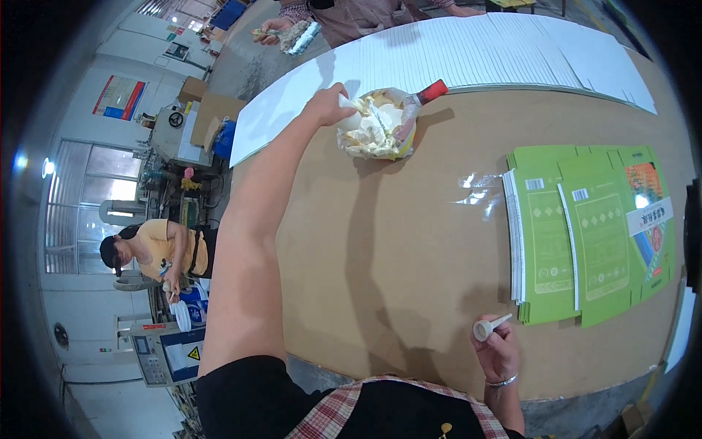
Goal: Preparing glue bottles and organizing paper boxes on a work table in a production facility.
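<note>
My left hand (327,107) is stretched far forward, its fingers closed around a pale white object (349,114) that looks like a squeeze bottle, partly hidden by the hand. It is held at the left rim of a tub (409,110) lined with crumpled plastic and filled with creamy white paste. From the tub's right side sticks out a red-ended handle (433,91). Low on the right, my right hand (499,353) pinches a white cone-shaped nozzle cap (488,328), wide end toward me and thin tip pointing right. Beyond it lie stacked green printed cardboard sheets (548,241).
A long fanned row of white sheets (453,51) runs along the far edge of the brown tabletop (431,241). Across from me a person in an apron holds a paste-covered brush (298,38). At left, another person (164,252) stands near machines and a white-and-blue bucket (189,307).
</note>
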Motion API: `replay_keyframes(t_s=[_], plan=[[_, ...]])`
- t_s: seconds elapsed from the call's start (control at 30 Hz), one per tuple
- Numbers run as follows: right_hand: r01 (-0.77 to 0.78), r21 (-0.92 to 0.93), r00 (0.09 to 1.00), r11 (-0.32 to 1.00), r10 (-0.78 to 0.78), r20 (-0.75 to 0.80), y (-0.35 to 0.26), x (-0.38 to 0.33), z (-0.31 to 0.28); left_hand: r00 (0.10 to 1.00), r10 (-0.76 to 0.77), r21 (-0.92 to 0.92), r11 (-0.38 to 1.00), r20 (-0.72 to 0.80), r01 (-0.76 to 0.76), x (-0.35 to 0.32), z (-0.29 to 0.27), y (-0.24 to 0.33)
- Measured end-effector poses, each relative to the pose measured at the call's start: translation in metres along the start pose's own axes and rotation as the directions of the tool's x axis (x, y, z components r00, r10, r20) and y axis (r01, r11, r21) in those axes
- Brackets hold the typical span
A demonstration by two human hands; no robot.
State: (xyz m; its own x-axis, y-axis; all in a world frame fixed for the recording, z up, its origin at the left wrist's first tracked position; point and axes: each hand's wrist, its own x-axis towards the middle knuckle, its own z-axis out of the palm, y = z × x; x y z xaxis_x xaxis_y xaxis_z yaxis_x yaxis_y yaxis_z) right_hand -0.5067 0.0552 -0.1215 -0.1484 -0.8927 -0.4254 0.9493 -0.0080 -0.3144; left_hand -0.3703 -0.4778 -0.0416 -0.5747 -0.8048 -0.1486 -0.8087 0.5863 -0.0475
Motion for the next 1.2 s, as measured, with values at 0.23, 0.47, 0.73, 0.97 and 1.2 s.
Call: replay_keyframes(t_s=[0.23, 0.47, 0.73, 0.97, 1.2], plan=[[0.014, -0.006, 1.0, 1.0, -0.014, -0.007, -0.001, 0.0, 0.001, 0.999, -0.04, 0.02, 0.999, 0.018, 0.04, 0.001, -0.007, 0.0], [-0.006, -0.032, 1.0, 0.999, 0.006, -0.014, 0.0, -0.001, 0.001, 0.998, -0.068, 0.086, 0.994, -0.004, 0.068, -0.004, -0.011, 0.008], [0.024, -0.063, 1.0, 0.998, -0.023, 0.007, -0.001, 0.001, -0.001, 0.998, -0.039, 0.136, 0.99, -0.059, 0.046, 0.002, -0.007, 0.014], [0.039, -0.093, 0.998, 0.995, -0.033, 0.06, -0.002, 0.005, 0.002, 0.996, -0.018, 0.175, 0.984, -0.091, 0.034, 0.002, -0.007, 0.016], [0.048, -0.115, 0.998, 0.992, -0.044, 0.043, 0.011, -0.001, -0.043, 0.988, 0.017, 0.118, 0.993, -0.152, 0.001, 0.034, 0.04, 0.034]])
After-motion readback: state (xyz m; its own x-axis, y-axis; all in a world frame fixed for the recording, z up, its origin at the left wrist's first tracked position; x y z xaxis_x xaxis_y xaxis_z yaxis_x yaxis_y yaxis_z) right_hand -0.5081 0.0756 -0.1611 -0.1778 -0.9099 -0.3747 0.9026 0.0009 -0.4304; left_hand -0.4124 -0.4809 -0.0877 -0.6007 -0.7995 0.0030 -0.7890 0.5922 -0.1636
